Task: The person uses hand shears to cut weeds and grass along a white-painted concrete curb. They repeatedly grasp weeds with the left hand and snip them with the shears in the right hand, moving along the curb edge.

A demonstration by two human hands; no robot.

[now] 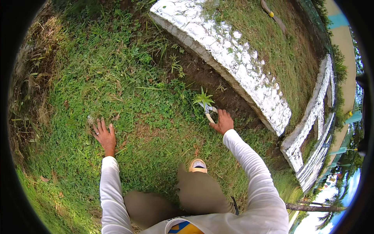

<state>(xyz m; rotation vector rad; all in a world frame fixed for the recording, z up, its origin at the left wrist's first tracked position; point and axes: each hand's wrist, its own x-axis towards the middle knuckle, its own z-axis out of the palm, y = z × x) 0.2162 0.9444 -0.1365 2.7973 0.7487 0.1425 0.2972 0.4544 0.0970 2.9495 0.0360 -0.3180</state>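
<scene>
My right hand (223, 121) grips pruning shears (208, 109) by their pale handles, which stand apart. The blades reach in at the base of a small leafy plant (203, 99), whose leaves partly cover them. This plant grows where the green ground cover meets a strip of bare soil (201, 70). Off to the left, my left hand (105, 136) is held over the low ground cover (125, 102) with its fingers spread and nothing in it. A ring shows on one finger. I cannot tell whether the palm touches the leaves.
A white-painted concrete block (222, 49) runs diagonally beyond the soil strip. Past it, a curved blade tool (273, 16) with a yellow band lies on grass. More white-painted concrete shapes (306, 125) stand at right. Dry grass (32, 84) lines the left edge. My sandalled foot (197, 165) is below the shears.
</scene>
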